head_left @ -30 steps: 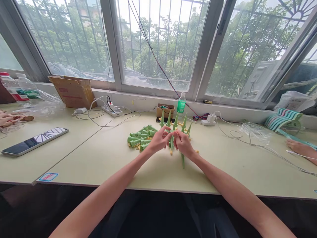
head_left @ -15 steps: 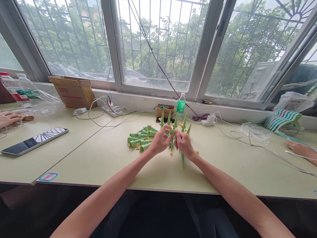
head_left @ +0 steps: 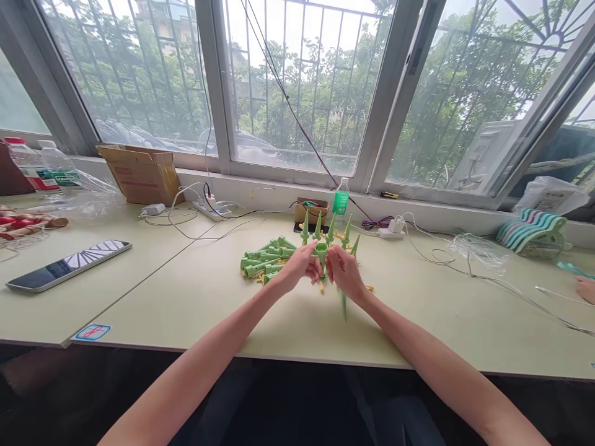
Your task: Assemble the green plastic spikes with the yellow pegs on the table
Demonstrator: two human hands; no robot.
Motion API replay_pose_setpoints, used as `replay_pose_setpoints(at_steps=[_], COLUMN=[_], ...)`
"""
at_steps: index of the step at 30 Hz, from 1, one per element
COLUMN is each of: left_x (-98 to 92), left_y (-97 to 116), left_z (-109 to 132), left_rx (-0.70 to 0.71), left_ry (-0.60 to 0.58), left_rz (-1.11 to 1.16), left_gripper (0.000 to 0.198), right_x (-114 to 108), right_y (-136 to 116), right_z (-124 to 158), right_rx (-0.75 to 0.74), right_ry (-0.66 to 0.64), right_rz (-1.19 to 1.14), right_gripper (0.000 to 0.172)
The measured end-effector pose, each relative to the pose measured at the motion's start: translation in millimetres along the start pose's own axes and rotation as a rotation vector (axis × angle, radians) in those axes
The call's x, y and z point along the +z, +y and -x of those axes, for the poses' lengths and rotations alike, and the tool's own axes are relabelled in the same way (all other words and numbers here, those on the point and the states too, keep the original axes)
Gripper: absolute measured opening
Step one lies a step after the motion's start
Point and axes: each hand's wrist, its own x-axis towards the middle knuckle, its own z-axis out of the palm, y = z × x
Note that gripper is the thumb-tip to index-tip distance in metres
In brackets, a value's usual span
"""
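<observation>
Between my hands is a green plastic plant watering spike [head_left: 321,249], its round open cup facing up towards me. My left hand [head_left: 298,269] is closed around the cup's left side. My right hand [head_left: 346,270] pinches at its right side, and a green pointed tip [head_left: 343,306] sticks out below that hand; I cannot tell whether it belongs to the same piece. Just behind my hands, several green spikes [head_left: 330,230] stand point up with yellow parts at their bases. To the left lies a pile of green tubes [head_left: 260,261] with yellow valves.
A green-labelled bottle [head_left: 341,197] and a small cardboard box [head_left: 310,212] stand at the back. White cables and a power strip [head_left: 211,209] run along the sill. A tablet [head_left: 69,265] lies left. Another person's hand [head_left: 586,288] shows at the right edge, near stacked hangers [head_left: 532,232].
The green piece in my hands has turned so its round opening shows. My left fingers have curled lower around it. The other person's hand at the left has left the view; the right one has withdrawn outward.
</observation>
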Motion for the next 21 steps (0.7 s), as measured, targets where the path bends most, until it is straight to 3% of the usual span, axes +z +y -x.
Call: replay_pose_setpoints(at_steps=[2,8,21], left_x=[-0.5,-5.1,-8.9], left_y=[0.5,-3.2,-1.9], left_z=[0.8,-0.3,0.6], left_rx=[-0.034,-0.002,0.072], left_ry=[-0.054,-0.069,-0.082], left_rz=[0.060,0.122,0.062], left_gripper=[0.040,0.037,0.041], right_x=[0.3,1.3,-0.1], right_y=[1.1,6.9,6.0], right_z=[-0.2,-2.4,-2.1], right_rx=[0.003,0.031,0.095], right_ry=[-0.007,-0.039,-0.073], right_rz=[-0.025,-0.065,-0.025], right_gripper=[0.043,0.044,0.048])
